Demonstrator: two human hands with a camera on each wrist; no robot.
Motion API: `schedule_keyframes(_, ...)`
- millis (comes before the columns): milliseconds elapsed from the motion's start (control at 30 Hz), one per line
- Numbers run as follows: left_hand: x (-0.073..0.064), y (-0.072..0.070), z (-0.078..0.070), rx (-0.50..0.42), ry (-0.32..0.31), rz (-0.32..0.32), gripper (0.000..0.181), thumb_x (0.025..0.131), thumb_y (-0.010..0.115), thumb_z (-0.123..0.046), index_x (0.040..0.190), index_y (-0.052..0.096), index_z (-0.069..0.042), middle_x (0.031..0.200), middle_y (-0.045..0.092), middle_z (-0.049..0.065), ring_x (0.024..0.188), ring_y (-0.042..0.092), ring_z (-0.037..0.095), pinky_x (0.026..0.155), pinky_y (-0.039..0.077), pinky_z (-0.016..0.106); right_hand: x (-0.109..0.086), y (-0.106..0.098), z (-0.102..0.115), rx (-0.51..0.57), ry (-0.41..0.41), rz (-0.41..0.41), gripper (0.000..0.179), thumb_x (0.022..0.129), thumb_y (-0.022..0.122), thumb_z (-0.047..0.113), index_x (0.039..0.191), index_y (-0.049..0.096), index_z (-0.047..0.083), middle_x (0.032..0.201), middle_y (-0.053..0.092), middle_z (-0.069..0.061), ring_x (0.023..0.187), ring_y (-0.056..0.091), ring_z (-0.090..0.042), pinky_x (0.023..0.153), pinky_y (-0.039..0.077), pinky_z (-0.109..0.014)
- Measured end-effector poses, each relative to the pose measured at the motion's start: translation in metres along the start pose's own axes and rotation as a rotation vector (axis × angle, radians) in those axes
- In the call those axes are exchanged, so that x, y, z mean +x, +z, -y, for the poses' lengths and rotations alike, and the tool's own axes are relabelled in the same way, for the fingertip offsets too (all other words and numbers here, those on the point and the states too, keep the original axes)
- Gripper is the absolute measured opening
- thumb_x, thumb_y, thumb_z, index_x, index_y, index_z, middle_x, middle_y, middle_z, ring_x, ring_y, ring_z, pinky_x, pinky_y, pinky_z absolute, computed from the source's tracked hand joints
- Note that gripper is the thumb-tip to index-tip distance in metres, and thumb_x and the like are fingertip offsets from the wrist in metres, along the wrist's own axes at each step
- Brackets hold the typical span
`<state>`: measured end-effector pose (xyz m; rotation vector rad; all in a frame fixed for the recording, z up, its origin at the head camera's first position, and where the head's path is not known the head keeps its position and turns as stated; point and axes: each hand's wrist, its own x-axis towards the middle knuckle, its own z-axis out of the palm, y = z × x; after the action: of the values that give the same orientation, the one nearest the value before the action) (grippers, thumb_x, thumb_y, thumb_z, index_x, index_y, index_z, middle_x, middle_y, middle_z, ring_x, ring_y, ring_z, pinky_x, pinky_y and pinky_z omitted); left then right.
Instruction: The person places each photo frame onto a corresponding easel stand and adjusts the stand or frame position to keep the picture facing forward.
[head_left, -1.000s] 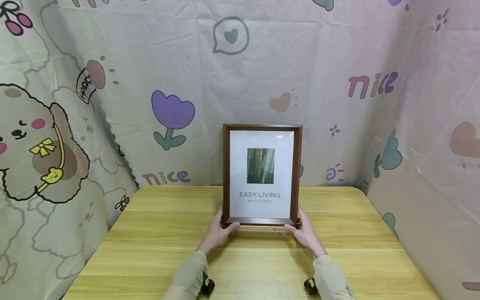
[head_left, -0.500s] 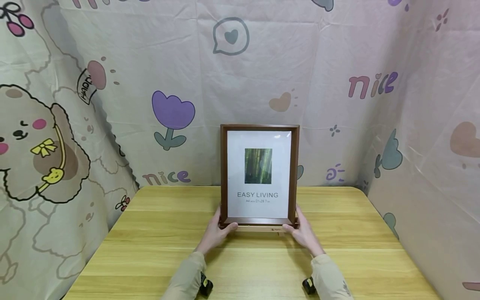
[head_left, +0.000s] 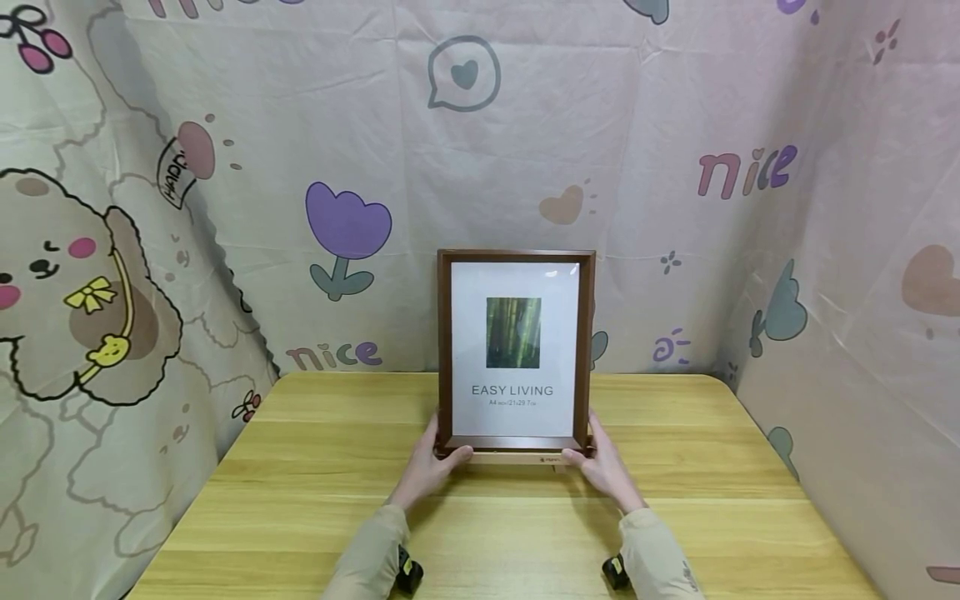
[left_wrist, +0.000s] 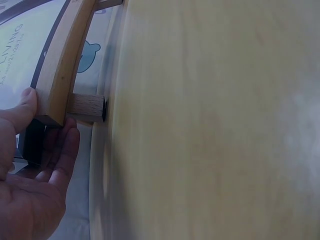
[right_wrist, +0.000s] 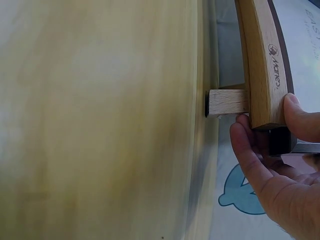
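Observation:
A brown picture frame [head_left: 446, 350] stands upright near the table's far middle, showing a small bamboo picture and the words "EASY LIVING". It rests on the pale wooden ledge of a small easel [head_left: 510, 458], whose short feet show in both wrist views. My left hand [head_left: 429, 473] holds the frame's lower left corner, thumb in front by the ledge end and fingers curled behind. At the lower right corner, my right hand [head_left: 607, 471] grips in the same way, its thumb by the ledge [right_wrist: 265, 75]. The frame hides most of the easel.
The wood-grain table [head_left: 300, 500] runs back to a printed cloth [head_left: 480, 167] hung behind it and along both sides. Each sleeved forearm has a small black device, a left one [head_left: 408, 573] and a right one [head_left: 617, 573], at its inner side.
The picture frame and easel have shifted slightly to the left, with both hands moving along. The hold of each hand looks the same.

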<state>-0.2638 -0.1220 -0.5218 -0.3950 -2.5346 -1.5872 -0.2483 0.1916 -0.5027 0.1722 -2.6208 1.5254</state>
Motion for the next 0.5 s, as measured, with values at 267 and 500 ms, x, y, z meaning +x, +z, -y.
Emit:
schedule_keyframes(267, -0.0021, -0.002, -0.001, 0.007, 0.011, -0.003, 0.098, 0.091, 0.076, -0.03, 0.162, 0.013, -0.005, 0.153, 0.044, 0.029, 0.135, 0.05, 0.047, 0.112, 0.041, 0.061, 0.0006, 0.0018, -0.0002, -0.01, -0.025, -0.01, 0.09, 0.088, 0.072, 0.002, 0.16, 0.02, 0.009, 0.13, 0.059, -0.036, 0.109, 0.067, -0.045, 0.098, 0.055, -0.055)
schedule_keyframes(500, -0.0031, -0.0036, -0.0017, -0.013, -0.024, 0.0, 0.098, 0.091, 0.075, -0.03, 0.163, 0.012, -0.008, 0.154, 0.043, 0.027, 0.137, 0.049, 0.045, 0.114, 0.042, 0.058, 0.0018, 0.0033, -0.0001, -0.016, -0.03, -0.009, 0.091, 0.089, 0.072, 0.003, 0.161, 0.017, 0.007, 0.131, 0.058, -0.037, 0.109, 0.066, -0.047, 0.099, 0.053, -0.057)
